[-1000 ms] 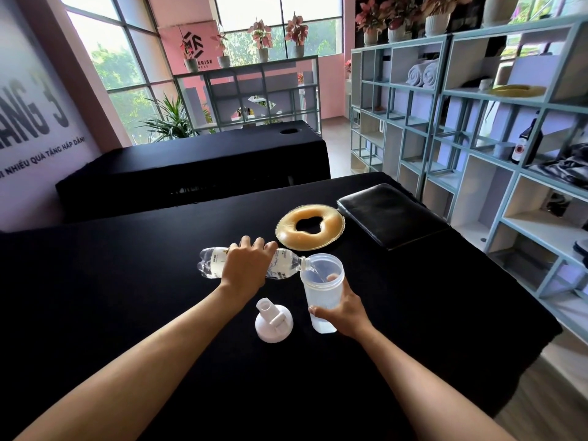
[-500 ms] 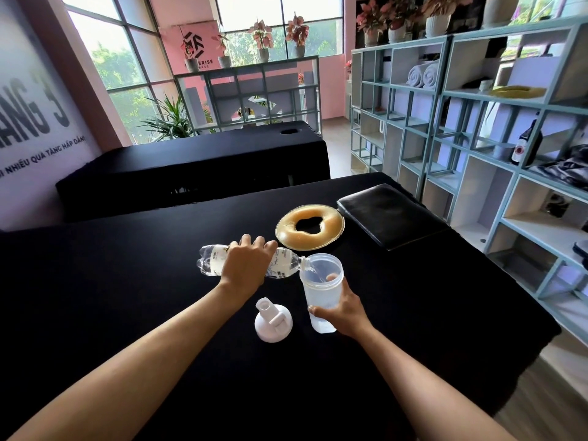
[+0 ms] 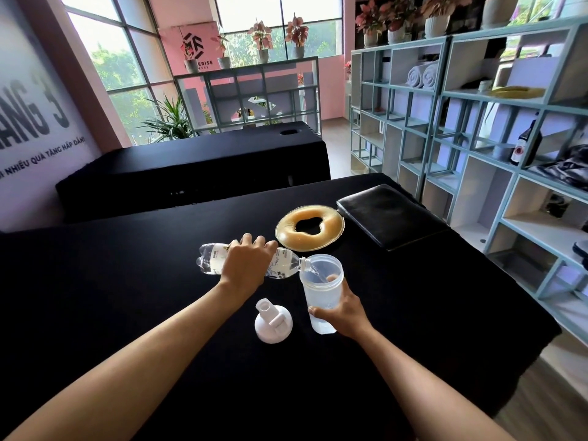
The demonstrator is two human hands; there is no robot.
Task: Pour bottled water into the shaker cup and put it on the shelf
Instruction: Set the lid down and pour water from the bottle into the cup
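Observation:
My left hand [image 3: 246,265] grips a clear water bottle [image 3: 210,261] around its middle, tipped almost level. The bottle's mouth sits over the rim of the translucent shaker cup [image 3: 321,289], and a thin stream of water runs into it. My right hand [image 3: 342,310] holds the cup low on its right side, upright on the black table [image 3: 127,297]. Water fills the lower part of the cup. The cup's white lid [image 3: 273,323] lies on the table just left of it. A pale blue shelf unit [image 3: 496,192] stands to the right.
A tan ring-shaped cushion [image 3: 308,229] and a black pad [image 3: 389,214] lie beyond the cup. A second black table [image 3: 191,167] stands behind. The shelf unit holds rolled towels [image 3: 421,76], a dark bottle [image 3: 525,144] and folded cloth. The table's right edge drops to a wooden floor.
Both hands stay in the same place. The bottle keeps pouring into the cup, tipped slightly further.

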